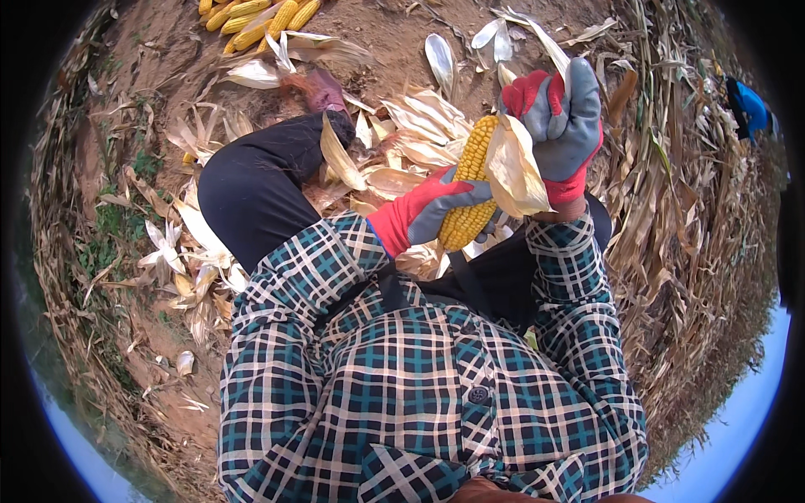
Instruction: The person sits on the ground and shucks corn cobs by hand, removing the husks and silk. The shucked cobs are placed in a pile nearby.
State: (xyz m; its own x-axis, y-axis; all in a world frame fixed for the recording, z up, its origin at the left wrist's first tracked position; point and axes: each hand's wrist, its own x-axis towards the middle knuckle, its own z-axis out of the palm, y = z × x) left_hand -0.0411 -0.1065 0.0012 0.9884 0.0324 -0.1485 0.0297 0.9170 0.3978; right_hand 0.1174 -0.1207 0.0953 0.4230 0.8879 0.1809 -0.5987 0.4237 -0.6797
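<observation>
Your gloved left hand holding one yellow corn cob, slanted between your two hands, your gloved right hand closed on pale husk, one cob pile at the top edge, open dirt beside it.

Clock centre: the corn cob, taken as the hub of your dial.
8 o'clock: your left fingers lie across its lower half, blocking that side.
2 o'clock: your right fingers fill the space near its upper end.
3 o'clock: a peeled-back husk screens the near side; well beyond it, dry stalks crowd you.
6 o'clock: your checked shirt limits any pull toward you.
9 o'clock: your bent left leg obstructs a low sideways pass.
11 o'clock: beyond loose husks, bare soil gives you room.
10 o'clock: heaped cobs bound that opening.
</observation>
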